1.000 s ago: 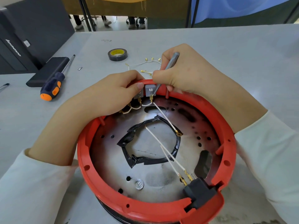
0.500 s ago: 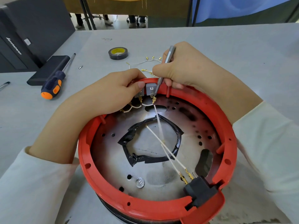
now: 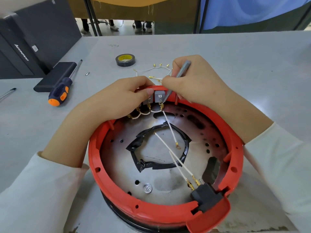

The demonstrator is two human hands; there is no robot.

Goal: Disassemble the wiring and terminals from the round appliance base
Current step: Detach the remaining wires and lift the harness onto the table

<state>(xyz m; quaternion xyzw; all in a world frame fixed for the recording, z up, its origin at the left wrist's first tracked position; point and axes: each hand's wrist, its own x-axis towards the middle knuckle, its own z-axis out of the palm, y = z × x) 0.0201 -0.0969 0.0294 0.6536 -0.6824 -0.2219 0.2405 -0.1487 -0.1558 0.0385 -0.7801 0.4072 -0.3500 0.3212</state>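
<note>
wire (image 3: 170, 128) swung right | hands: left (image 3: 117, 100) pinches rim, right (image 3: 193, 81) grips tool (image 3: 178, 78) | grey table (image 3: 235, 64), blue curtain (image 3: 252, 10)

workshop: screwdriver (image 3: 60, 91), tape roll (image 3: 125, 60)

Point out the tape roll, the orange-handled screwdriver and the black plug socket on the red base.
tape roll (image 3: 125, 60), head view, on its yellow-labelled top face.
orange-handled screwdriver (image 3: 61, 90), head view, on the dark middle of its handle.
black plug socket (image 3: 206, 198), head view, on the top of its housing at the near rim.
</note>
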